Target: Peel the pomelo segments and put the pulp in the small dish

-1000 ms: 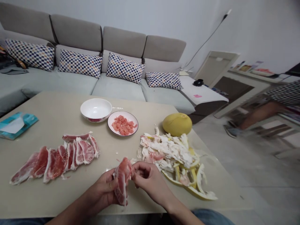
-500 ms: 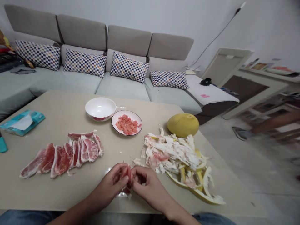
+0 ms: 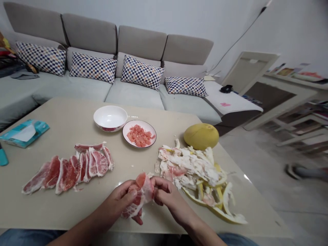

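Observation:
Over the near edge of the table, my left hand (image 3: 119, 201) is closed around a red pomelo segment (image 3: 139, 196), its thumb lying on the flesh. My right hand (image 3: 165, 193) pinches the whitish membrane on the segment's right side, which is partly peeled away from the flesh. A row of pomelo segments (image 3: 74, 171) with white skin on them lies to the left. Beyond my hands, a dark-rimmed plate (image 3: 126, 136) carries small pieces of peeled red pulp (image 3: 140, 136). To the right of my right hand is a heap of white membrane scraps (image 3: 191, 167).
Curved yellow peels (image 3: 212, 208) lie by the scraps, with a whole pomelo (image 3: 201, 136) behind. A white bowl (image 3: 110, 118) stands beside the plate. A tissue pack (image 3: 25, 133) and a teal object (image 3: 3, 156) are at the left. Another person's foot (image 3: 294, 171) shows at the right.
The segment has turned up into view, and my right hand has moved a little right, pulling its membrane outward. The other person's foot has shifted right and nearer.

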A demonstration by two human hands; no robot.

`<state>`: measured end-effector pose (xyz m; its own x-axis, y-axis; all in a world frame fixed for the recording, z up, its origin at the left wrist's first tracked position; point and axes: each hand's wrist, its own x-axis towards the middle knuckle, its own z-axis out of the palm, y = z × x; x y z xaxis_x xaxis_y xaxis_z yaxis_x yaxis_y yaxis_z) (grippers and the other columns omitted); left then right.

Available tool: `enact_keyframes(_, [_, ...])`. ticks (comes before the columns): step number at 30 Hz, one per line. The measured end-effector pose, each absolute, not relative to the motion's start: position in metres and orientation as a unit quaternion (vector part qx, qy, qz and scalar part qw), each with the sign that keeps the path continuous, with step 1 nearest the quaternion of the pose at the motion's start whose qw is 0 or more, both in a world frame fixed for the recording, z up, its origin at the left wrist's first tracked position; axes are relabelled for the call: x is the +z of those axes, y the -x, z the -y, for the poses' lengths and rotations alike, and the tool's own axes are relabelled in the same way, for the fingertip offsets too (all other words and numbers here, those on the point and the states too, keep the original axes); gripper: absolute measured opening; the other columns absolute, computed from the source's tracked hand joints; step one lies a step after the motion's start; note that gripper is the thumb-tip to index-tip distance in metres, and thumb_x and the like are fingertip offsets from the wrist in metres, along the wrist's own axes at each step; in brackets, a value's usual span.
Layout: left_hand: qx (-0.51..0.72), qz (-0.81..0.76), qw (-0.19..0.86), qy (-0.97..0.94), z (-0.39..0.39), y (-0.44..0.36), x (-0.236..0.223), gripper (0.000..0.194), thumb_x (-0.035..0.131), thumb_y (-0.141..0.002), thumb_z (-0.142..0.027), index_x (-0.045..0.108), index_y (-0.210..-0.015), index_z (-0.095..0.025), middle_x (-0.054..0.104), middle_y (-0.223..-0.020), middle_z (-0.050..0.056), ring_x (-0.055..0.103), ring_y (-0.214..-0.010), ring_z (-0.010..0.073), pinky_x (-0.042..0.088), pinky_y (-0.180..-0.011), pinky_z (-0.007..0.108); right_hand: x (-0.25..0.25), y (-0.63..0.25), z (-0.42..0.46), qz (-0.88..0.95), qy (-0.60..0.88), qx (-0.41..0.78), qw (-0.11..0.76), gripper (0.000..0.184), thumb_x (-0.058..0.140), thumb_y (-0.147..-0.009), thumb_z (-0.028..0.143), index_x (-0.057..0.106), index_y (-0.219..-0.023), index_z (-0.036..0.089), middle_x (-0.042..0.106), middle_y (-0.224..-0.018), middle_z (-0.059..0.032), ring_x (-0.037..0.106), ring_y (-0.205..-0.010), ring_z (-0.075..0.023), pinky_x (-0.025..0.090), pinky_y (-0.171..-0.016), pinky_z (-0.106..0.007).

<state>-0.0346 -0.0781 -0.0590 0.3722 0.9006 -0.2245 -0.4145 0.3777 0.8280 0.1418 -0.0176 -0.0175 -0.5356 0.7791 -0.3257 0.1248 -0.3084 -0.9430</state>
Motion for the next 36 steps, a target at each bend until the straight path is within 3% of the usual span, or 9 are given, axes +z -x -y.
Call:
enact_keyframes(4, [0.451, -0.371, 0.716, -0.382, 0.075, 0.038, -0.058, 0.042, 0.064, -0.083, -0.037, 0.05, -0.119, -0.019, 0.06, -0.087, 0.003, 0.059, -0.074, 0.0161, 0.055, -0.061, 0.031, -0.015, -0.139, 0.02, 0.61, 0.4, 0.654, 0.201, 0.017, 0.059, -0.075, 0.031, 0.051, -0.068, 0.018, 0.044, -0.059, 0.0043, 0.037, -0.056, -0.0096, 0.027, -0.053, -0.022])
enact_keyframes(8, [0.447, -0.414, 0.681, -0.406, 0.076, 0.036, -0.06, 0.029, 0.056, -0.088, -0.039, 0.054, -0.107, -0.017, 0.056, -0.083, 0.001, 0.055, -0.073, 0.0137, 0.051, -0.063, 0.027, -0.02, -0.139, 0.023, 0.633, 0.381, 0.649, 0.179, 0.025, 0.061, -0.081, 0.041, 0.055, -0.078, 0.017, 0.047, -0.063, 0.0036, 0.04, -0.059, -0.0102, 0.03, -0.055, -0.023])
enact_keyframes(12, [0.438, -0.422, 0.669, -0.426, 0.077, 0.032, -0.06, 0.027, 0.054, -0.089, -0.04, 0.055, -0.103, -0.018, 0.053, -0.081, 0.0, 0.053, -0.072, 0.0135, 0.048, -0.066, 0.027, -0.028, -0.139, 0.023, 0.65, 0.403, 0.603, 0.225, 0.031, 0.063, -0.082, 0.047, 0.058, -0.09, 0.017, 0.051, -0.069, 0.0027, 0.044, -0.062, -0.0107, 0.033, -0.058, -0.022])
enact_keyframes(18, [0.453, -0.421, 0.639, -0.457, 0.078, 0.032, -0.064, 0.032, 0.064, -0.082, -0.038, 0.053, -0.106, -0.02, 0.054, -0.093, 0.001, 0.054, -0.083, 0.0161, 0.045, -0.075, 0.028, -0.029, -0.134, 0.029, 0.661, 0.409, 0.578, 0.247, 0.03, 0.058, -0.087, 0.046, 0.061, -0.082, 0.017, 0.06, -0.068, 0.0003, 0.053, -0.063, -0.0121, 0.039, -0.06, -0.023])
enact_keyframes(22, [0.451, -0.433, 0.617, -0.478, 0.079, 0.033, -0.062, 0.025, 0.053, -0.089, -0.041, 0.055, -0.098, -0.019, 0.053, -0.083, 0.0, 0.052, -0.075, 0.0143, 0.043, -0.069, 0.025, -0.022, -0.131, 0.032, 0.659, 0.387, 0.599, 0.238, 0.029, 0.059, -0.086, 0.045, 0.063, -0.081, 0.017, 0.066, -0.066, -0.0017, 0.057, -0.061, -0.0129, 0.041, -0.059, -0.024])
enact_keyframes(26, [0.458, -0.472, 0.569, -0.494, 0.079, 0.034, -0.061, 0.026, 0.053, -0.088, -0.043, 0.06, -0.088, -0.017, 0.053, -0.081, 0.001, 0.051, -0.075, 0.0141, 0.041, -0.067, 0.023, -0.02, -0.131, 0.033, 0.672, 0.42, 0.561, 0.24, 0.032, 0.062, -0.083, 0.046, 0.063, -0.073, 0.016, 0.066, -0.066, -0.0026, 0.054, -0.06, -0.0124, 0.039, -0.058, -0.024])
enact_keyframes(36, [0.451, -0.43, 0.664, -0.414, 0.077, 0.037, -0.063, 0.033, 0.059, -0.083, -0.047, 0.059, -0.096, -0.017, 0.057, -0.077, 0.0, 0.053, -0.069, 0.0131, 0.041, -0.062, 0.023, -0.024, -0.132, 0.03, 0.659, 0.44, 0.565, 0.23, 0.033, 0.061, -0.082, 0.047, 0.061, -0.072, 0.016, 0.06, -0.061, -0.0005, 0.049, -0.058, -0.0117, 0.035, -0.056, -0.023])
